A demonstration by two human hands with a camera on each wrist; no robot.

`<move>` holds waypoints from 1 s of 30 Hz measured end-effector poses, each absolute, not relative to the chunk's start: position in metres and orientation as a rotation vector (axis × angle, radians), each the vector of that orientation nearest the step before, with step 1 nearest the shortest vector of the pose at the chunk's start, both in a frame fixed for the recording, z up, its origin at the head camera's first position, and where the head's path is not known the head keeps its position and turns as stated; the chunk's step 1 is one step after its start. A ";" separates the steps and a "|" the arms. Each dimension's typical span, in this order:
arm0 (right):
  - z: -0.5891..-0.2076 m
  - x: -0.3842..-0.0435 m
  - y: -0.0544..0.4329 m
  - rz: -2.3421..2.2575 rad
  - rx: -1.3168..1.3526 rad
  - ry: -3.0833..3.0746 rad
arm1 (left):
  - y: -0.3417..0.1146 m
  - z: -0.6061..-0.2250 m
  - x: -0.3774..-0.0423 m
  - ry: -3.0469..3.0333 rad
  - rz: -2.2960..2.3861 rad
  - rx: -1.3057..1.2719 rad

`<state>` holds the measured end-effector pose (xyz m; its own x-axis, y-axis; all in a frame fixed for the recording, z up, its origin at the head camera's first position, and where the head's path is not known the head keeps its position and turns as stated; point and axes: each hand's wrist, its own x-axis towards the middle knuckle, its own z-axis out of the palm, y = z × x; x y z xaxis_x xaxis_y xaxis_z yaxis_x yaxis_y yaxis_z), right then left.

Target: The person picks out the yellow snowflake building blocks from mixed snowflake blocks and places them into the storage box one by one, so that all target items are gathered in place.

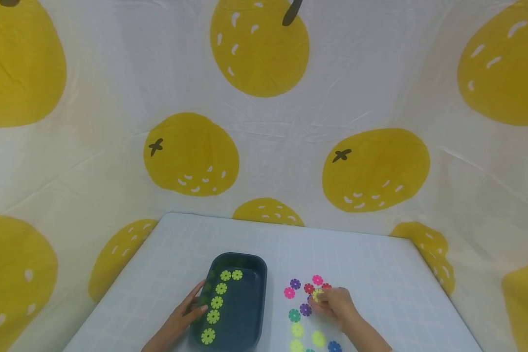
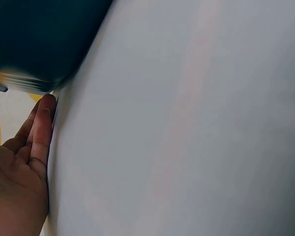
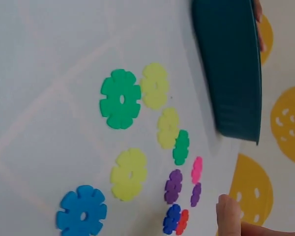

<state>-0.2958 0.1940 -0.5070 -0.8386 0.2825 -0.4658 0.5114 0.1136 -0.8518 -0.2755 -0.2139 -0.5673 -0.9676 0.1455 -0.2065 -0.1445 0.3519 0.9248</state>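
A dark teal tray (image 1: 242, 313) holds several yellow flower-shaped building discs (image 1: 217, 302), set in a column with a turn at the top. My left hand (image 1: 182, 313) grips the tray's left side, thumb over the rim and fingers along the outer wall. Right of the tray, my right hand (image 1: 338, 304) pinches a yellow flower-shaped building disc (image 1: 318, 295) above a loose group of discs. Close by the hand are a red disc (image 1: 308, 288), a pink disc (image 1: 317, 280) and a purple disc (image 1: 305, 310). The right wrist view shows a fingertip (image 3: 229, 214) beside the discs.
More discs lie on the pale table (image 1: 369, 264): a green disc (image 1: 294, 315), a yellow disc (image 1: 319, 339) and a blue disc (image 1: 335, 346), toward the near edge. A fruit-print cloth (image 1: 286, 146) hangs behind and at both sides of the table.
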 end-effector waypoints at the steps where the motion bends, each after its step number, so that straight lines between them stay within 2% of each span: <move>1: -0.504 -0.297 0.193 -1.815 0.786 2.197 | -0.214 -0.568 -0.276 2.361 1.659 0.007; 19: -0.468 -0.310 0.183 -1.956 0.541 2.160 | -0.214 -0.569 -0.276 2.354 1.666 -0.001; 30: -0.456 -0.315 0.169 -1.972 0.515 2.123 | -0.215 -0.571 -0.276 2.330 1.690 0.006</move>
